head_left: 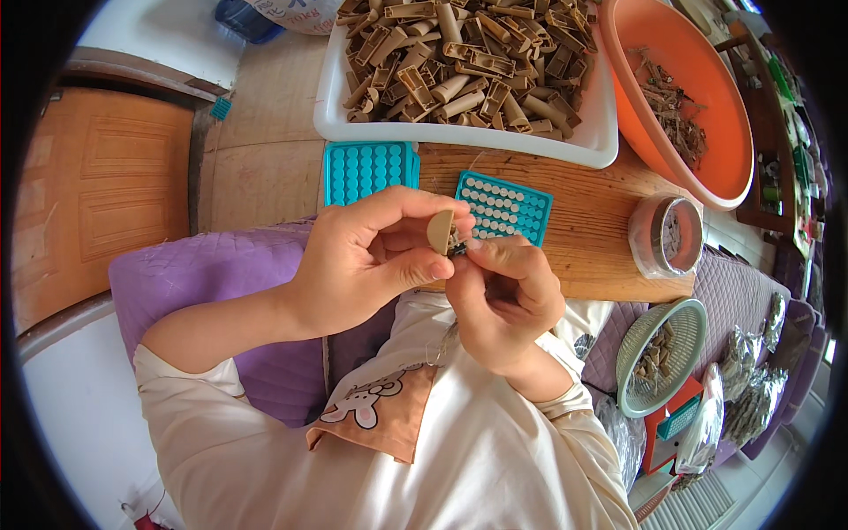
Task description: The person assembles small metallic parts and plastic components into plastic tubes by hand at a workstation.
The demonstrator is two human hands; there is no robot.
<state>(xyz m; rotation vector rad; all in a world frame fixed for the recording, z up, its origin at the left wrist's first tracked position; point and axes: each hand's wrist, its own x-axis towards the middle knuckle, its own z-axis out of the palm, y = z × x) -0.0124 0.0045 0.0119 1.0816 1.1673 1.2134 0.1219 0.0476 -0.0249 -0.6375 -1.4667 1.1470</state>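
My left hand (375, 243) pinches a tan plastic casing (441, 231), its rounded end turned toward the left. Close against it, my right hand (508, 296) has thumb and forefinger pressed together at the casing's open side, beside a small dark part (458, 249). Whether the right fingers grip that part or something finer is hidden. Just beyond the hands, a teal tray (539, 205) holds rows of small white round pieces. To its left lies another teal tray (369, 173) with round wells.
A white bin (468, 141) heaped with tan casings stands at the back of the wooden table (579, 256). Right of it are an orange basin (724, 115) with thin brown parts and a round container (649, 234). A pale green basket (689, 353) sits on the purple couch (221, 265).
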